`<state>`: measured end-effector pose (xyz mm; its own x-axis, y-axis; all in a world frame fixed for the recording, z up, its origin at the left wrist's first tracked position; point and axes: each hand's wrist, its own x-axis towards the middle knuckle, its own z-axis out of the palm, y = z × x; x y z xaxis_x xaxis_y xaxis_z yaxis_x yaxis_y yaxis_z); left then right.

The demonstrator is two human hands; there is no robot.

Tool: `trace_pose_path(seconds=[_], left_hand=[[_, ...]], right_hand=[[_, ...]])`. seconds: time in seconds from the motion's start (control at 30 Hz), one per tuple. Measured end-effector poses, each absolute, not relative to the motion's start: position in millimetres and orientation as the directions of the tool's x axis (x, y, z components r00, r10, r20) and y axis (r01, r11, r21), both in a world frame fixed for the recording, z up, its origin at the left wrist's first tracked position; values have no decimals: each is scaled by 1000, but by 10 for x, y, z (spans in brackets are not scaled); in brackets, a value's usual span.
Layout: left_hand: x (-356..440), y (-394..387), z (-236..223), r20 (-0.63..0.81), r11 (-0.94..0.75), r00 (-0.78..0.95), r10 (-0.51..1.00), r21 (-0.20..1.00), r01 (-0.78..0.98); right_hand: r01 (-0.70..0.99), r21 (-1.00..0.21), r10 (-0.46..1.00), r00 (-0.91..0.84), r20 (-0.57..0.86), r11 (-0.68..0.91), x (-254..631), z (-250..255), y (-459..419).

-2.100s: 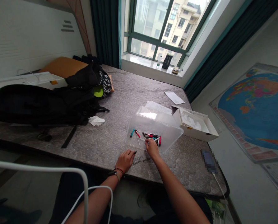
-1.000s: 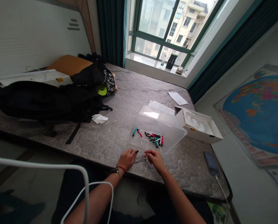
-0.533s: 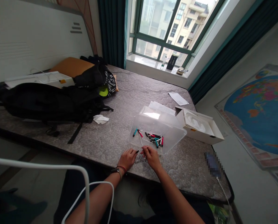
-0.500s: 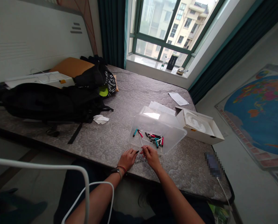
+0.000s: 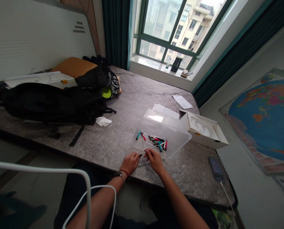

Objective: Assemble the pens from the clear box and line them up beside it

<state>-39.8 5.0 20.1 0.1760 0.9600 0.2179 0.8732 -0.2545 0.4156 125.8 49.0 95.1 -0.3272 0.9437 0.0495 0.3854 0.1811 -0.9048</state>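
While black backpack (image 5: 37,101) lay far left, left hand (image 5: 129,163), fingers nearly closed, pinched small black piece (image 5: 140,155); right hand (image 5: 154,159), just beside, fingers curled, gripped thin pale rod (image 5: 143,154). Beyond hands, clear bin (image 5: 177,136) held loose coloured pen pieces (image 5: 160,145); farther right, white box (image 5: 201,137).

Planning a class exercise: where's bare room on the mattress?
Bare: between the crumpled tissue and plastic bin; between the bin and blurred device. Crowded: around the black bag; at the bin's near edge, by the left hand and right hand.
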Motion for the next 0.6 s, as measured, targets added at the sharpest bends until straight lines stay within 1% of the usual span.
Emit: trace_pose_path(seconds=[0.33, 0.53, 0.6], left_hand=[[-397, 48, 203, 225, -251, 167, 960, 422, 871], [-396, 46, 203, 221, -240, 156, 963, 431, 870], [-396, 45, 204, 215, -238, 158, 964, 424, 874]], right_hand=[[391, -901, 937, -345, 46, 188, 1223, 961, 512], [414, -896, 927, -375, -9, 158, 1207, 864, 526], [412, -897, 927, -375, -6, 161, 1245, 823, 532]])
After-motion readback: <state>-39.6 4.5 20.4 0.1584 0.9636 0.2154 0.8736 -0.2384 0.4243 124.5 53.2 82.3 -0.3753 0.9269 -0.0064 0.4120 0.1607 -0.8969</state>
